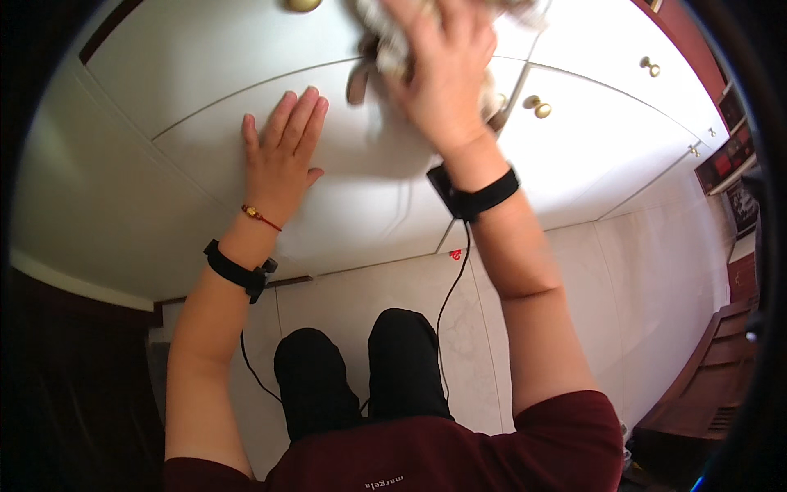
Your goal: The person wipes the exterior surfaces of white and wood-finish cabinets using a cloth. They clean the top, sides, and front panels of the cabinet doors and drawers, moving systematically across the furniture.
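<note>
A white cabinet front (344, 203) with doors and drawers stands before me. My left hand (280, 144) lies flat against one panel, fingers spread, holding nothing. At the top of the view, my right hand (446, 80) presses a blurred, crumpled cloth (390, 46), whitish with brown parts, against the cabinet. The cloth shows on both sides of the hand, and its upper part runs out of view. Close to the cloth's right side is a round brass knob (538, 107). Another brass knob (302, 3) sits at the top edge, left of the cloth.
Further brass knobs (650, 66) are on the cabinet's right part. Below it are pale floor tiles (553, 344) and a small red item (455, 254). Black cables (452, 289) hang from both wristbands. A dark wooden piece of furniture (695, 381) stands at the lower right.
</note>
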### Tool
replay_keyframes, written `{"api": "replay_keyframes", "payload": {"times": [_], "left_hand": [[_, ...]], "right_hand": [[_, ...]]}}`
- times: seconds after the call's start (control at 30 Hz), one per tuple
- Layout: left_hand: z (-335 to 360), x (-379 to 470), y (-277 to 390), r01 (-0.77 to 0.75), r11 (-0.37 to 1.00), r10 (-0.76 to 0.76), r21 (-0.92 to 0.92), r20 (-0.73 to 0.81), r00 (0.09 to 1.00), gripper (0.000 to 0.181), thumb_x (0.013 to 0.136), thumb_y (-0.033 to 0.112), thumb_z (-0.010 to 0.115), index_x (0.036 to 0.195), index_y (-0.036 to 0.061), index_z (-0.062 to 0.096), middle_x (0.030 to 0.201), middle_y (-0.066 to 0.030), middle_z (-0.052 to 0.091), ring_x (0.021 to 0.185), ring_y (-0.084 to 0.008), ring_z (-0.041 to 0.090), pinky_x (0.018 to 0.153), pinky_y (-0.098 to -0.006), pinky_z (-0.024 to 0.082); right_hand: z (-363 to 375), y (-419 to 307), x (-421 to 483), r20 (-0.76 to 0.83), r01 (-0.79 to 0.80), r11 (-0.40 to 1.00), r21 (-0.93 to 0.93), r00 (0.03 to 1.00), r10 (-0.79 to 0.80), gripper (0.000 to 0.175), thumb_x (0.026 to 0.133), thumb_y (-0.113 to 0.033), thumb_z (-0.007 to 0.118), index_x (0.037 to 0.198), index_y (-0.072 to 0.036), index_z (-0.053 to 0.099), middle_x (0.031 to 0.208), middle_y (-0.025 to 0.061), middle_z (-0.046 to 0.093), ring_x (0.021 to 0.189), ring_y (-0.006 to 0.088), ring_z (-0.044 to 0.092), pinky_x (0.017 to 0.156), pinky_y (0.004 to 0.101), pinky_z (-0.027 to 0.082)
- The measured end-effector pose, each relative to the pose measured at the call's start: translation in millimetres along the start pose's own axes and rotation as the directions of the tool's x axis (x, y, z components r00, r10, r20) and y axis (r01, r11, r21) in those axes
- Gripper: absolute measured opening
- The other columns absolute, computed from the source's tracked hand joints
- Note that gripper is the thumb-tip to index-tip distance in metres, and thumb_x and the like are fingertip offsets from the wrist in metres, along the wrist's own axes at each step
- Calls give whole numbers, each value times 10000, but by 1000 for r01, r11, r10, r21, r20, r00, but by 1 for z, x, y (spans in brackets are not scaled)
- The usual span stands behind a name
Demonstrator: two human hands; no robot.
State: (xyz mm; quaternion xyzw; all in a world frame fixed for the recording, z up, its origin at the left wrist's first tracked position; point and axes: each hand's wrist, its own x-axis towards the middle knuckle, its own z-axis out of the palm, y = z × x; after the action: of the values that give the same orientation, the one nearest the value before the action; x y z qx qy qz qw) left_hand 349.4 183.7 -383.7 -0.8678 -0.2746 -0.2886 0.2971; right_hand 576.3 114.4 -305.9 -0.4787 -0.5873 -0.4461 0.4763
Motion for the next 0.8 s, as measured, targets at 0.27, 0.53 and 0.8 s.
{"api": "replay_keyframes", "payload": {"times": [0.27,0.53,0.8], "left_hand": [[13,-16,-11,53,992,-57,-118,-26,998,1155,646,245,911,1584,213,237,1651,-18,191,1522,-284,180,1125,-686,253],[38,-35,-11,91,990,-102,-104,-109,989,802,823,76,690,1525,312,383,1605,80,308,1471,-226,298,1099,-646,301],[48,-49,-10,67,997,-66,-29,11,998,718,864,91,613,1493,386,432,1626,77,265,1470,-228,297,1126,-633,290]], "right_hand": [[39,-23,-134,206,226,972,-62,956,-209,539,720,-267,724,1219,-458,651,1233,-15,516,1165,340,474,879,554,388],[56,-34,-367,769,346,843,412,364,-525,351,873,-238,581,1206,-302,674,1362,-2,561,1320,269,450,1126,503,296],[59,-59,-275,681,166,937,306,650,-338,436,859,-217,600,1262,-378,646,1388,-18,556,1289,240,483,1105,541,278]]}}
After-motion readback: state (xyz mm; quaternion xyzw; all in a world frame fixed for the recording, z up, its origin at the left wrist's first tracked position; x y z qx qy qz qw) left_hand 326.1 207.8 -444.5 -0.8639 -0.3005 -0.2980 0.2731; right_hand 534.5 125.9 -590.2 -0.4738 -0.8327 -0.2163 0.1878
